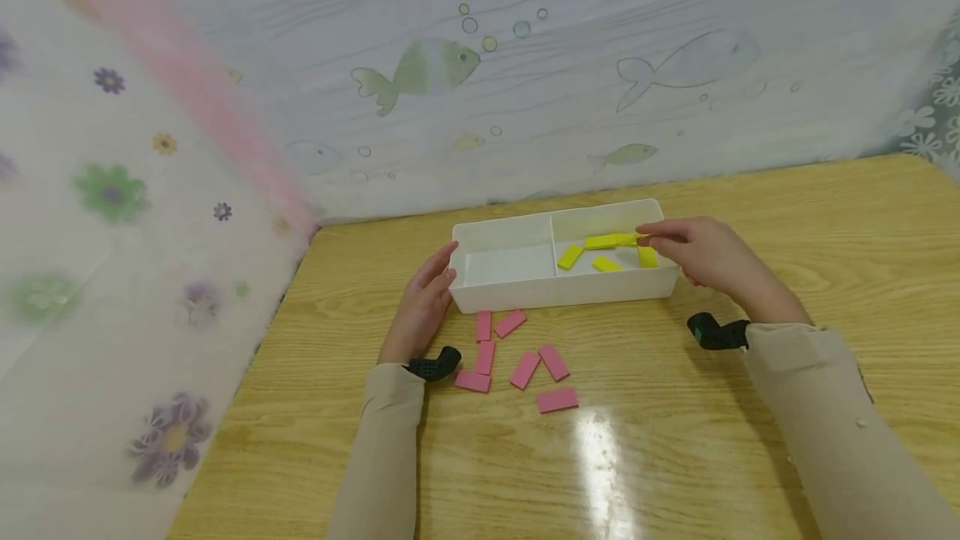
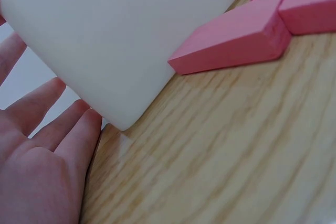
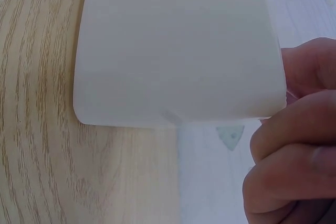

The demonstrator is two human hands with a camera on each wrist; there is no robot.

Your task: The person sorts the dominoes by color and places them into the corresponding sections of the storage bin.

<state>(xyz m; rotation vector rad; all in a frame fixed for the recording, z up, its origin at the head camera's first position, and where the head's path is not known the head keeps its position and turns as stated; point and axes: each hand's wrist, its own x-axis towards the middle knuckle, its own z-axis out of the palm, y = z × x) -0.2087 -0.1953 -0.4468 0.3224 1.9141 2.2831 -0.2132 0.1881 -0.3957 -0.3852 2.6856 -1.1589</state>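
Nearest the person, on the wooden table (image 1: pixel 750 457), seven pink blocks (image 1: pixel 525 369) lie scattered just in front of the white divided tray (image 1: pixel 555 294), none of them yet in it. Behind them the left hand (image 1: pixel 423 307) rests with straight, relaxed fingers against the tray's left end, holding nothing. Its left compartment looks bare. Further back and to the right, the right hand (image 1: pixel 701 257) reaches over the tray's right end and pinches a yellow block (image 1: pixel 643 241) above the right compartment, where about four more yellow blocks (image 1: pixel 596 252) lie. By my judgement the yellow sorting is nearly finished and the pink is untouched. The right hand covers part of the held block, so the yellow count is uncertain; both wrist views show mostly the tray's outer wall.
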